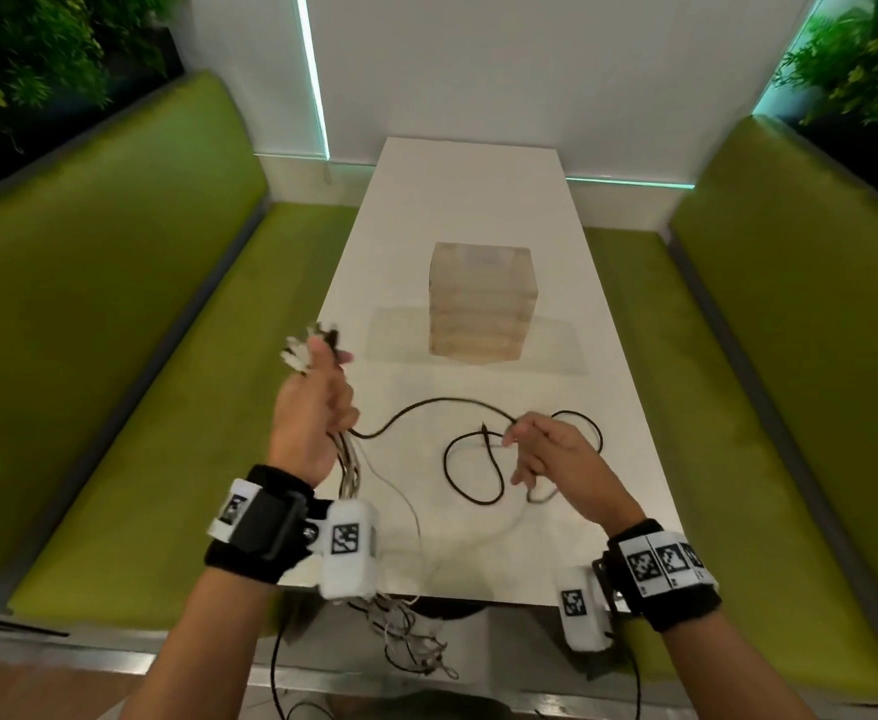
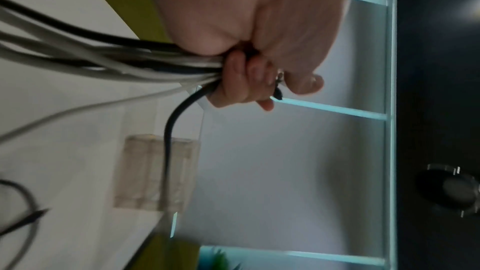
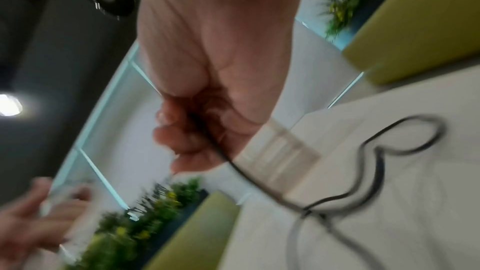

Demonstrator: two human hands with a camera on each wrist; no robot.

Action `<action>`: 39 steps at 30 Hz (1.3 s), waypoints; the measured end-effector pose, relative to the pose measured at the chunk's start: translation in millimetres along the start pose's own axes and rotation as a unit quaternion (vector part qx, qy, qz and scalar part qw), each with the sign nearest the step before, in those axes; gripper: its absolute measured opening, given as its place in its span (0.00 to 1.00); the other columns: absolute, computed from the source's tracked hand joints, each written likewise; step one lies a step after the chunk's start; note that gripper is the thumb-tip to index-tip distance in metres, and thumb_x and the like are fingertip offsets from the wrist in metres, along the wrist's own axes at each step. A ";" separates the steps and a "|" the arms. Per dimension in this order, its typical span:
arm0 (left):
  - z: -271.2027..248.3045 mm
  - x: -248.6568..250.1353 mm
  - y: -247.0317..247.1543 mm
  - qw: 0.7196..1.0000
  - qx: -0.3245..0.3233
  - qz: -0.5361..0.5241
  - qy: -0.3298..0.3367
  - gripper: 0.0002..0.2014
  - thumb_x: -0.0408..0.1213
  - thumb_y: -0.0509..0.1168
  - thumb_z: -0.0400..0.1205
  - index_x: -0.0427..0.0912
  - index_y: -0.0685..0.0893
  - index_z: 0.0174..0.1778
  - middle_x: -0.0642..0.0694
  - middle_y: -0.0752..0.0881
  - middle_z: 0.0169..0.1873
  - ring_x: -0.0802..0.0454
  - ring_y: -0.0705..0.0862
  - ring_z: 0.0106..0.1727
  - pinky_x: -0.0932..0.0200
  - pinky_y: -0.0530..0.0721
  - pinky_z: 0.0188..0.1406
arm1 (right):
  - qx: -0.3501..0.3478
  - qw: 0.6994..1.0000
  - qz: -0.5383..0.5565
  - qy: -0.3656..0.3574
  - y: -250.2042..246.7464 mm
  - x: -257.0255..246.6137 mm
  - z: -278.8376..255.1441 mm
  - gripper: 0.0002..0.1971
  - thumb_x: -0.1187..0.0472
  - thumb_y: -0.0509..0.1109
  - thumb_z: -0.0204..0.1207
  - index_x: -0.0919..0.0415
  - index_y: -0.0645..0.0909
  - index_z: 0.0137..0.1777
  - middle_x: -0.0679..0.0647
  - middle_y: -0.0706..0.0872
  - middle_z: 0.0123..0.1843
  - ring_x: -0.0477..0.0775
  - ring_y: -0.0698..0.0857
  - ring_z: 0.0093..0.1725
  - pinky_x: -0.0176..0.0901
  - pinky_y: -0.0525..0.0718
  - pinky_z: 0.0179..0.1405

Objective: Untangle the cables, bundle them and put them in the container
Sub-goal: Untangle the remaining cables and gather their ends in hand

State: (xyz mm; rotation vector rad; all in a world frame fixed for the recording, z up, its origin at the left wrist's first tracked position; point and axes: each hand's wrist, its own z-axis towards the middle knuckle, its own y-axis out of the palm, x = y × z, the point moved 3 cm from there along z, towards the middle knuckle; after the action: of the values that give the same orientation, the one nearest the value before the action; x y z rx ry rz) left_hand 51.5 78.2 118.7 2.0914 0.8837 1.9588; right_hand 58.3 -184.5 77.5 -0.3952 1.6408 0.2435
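Observation:
My left hand (image 1: 317,402) (image 2: 249,81) is raised above the table's left edge and grips a bundle of white and black cables (image 2: 109,59), whose connector ends (image 1: 302,350) stick out above the fist. The bundle's tails (image 1: 411,646) hang down past the table's near edge. A black cable (image 1: 426,407) runs from that fist across the table to my right hand (image 1: 535,444) (image 3: 192,130), which pinches it; the rest of the black cable loops (image 1: 473,475) (image 3: 405,151) on the tabletop. The clear plastic container (image 1: 481,306) (image 2: 155,171) stands farther back on the table.
The narrow white table (image 1: 478,189) runs between two green benches: one on the left (image 1: 115,304), one on the right (image 1: 790,330). A white wall with lit strips closes the far end. Plants fill both upper corners.

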 end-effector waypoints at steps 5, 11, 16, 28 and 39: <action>-27.8 -51.9 39.7 0.983 -0.123 0.122 -0.064 0.26 0.58 0.71 0.73 0.36 0.84 0.51 0.58 0.63 0.19 0.61 0.58 0.19 0.68 0.59 0.15 | 0.002 0.996 0.067 -0.063 36.6 -43.7 8.5 0.13 0.61 0.59 0.85 0.60 0.83 0.43 0.49 0.65 0.22 0.48 0.67 0.21 0.43 0.80 0.31; -33.4 -54.6 52.0 0.987 -0.122 0.080 -0.074 0.13 0.48 0.71 0.75 0.41 0.89 0.37 0.51 0.67 0.18 0.57 0.58 0.20 0.63 0.55 0.19 | -0.051 0.994 -0.084 -0.043 51.4 -46.6 11.7 0.13 0.58 0.62 0.84 0.62 0.82 0.41 0.45 0.71 0.25 0.46 0.69 0.24 0.39 0.75 0.27; -21.4 -35.0 37.5 0.999 -0.033 -0.003 -0.039 0.12 0.41 0.61 0.84 0.40 0.79 0.37 0.56 0.61 0.14 0.61 0.58 0.16 0.68 0.57 0.14 | -0.135 0.958 -0.253 0.013 47.2 -21.4 7.9 0.15 0.50 0.62 0.82 0.57 0.81 0.39 0.45 0.80 0.27 0.45 0.81 0.29 0.43 0.80 0.37; -13.1 -38.6 9.5 0.986 -0.045 0.158 -0.022 0.10 0.37 0.63 0.84 0.35 0.84 0.42 0.57 0.63 0.15 0.59 0.58 0.16 0.66 0.58 0.15 | -0.002 0.984 -0.171 -0.040 5.7 -20.0 4.5 0.14 0.61 0.60 0.84 0.62 0.84 0.41 0.48 0.72 0.25 0.46 0.71 0.26 0.42 0.75 0.34; -35.5 -58.2 42.5 0.969 -0.170 0.178 -0.035 0.12 0.34 0.66 0.82 0.42 0.83 0.31 0.54 0.62 0.20 0.57 0.56 0.20 0.65 0.56 0.17 | -0.094 0.990 -0.102 -0.024 33.9 -48.6 10.4 0.16 0.58 0.59 0.85 0.67 0.81 0.40 0.44 0.68 0.23 0.42 0.64 0.23 0.33 0.63 0.24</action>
State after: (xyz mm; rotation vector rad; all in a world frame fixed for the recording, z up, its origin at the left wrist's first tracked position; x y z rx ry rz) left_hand 32.5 4.1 93.9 2.2008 0.1426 2.0002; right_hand 58.0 -144.1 122.0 -0.6918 1.5222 0.2530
